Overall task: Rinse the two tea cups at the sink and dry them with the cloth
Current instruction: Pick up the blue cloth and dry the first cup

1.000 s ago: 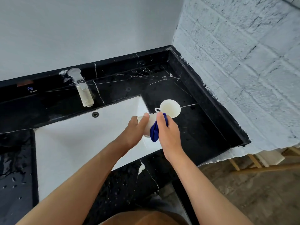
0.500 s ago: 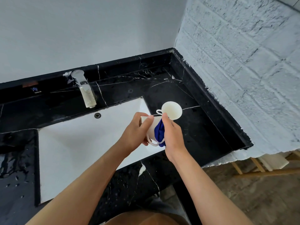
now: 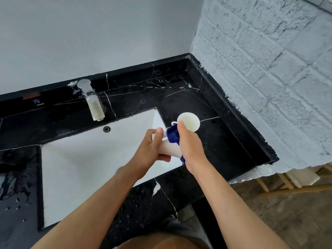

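Note:
My left hand (image 3: 151,149) grips a white tea cup (image 3: 168,147) held on its side over the right end of the white sink (image 3: 86,159). My right hand (image 3: 190,142) presses a blue cloth (image 3: 172,135) against the cup's side; a bit of the cloth hangs out below my palm. The second white tea cup (image 3: 189,121) stands upright on the black marble counter (image 3: 224,141) just behind my right hand, its handle to the left.
A chrome tap (image 3: 93,103) stands behind the sink at the back left. Water drops lie on the counter to the left. White walls close the back and right side. Wooden slats show on the floor at the right.
The held cup has been turned in my hands; the cloth moved from its side near the handle up toward its top. My hands stayed over the sink's right end.

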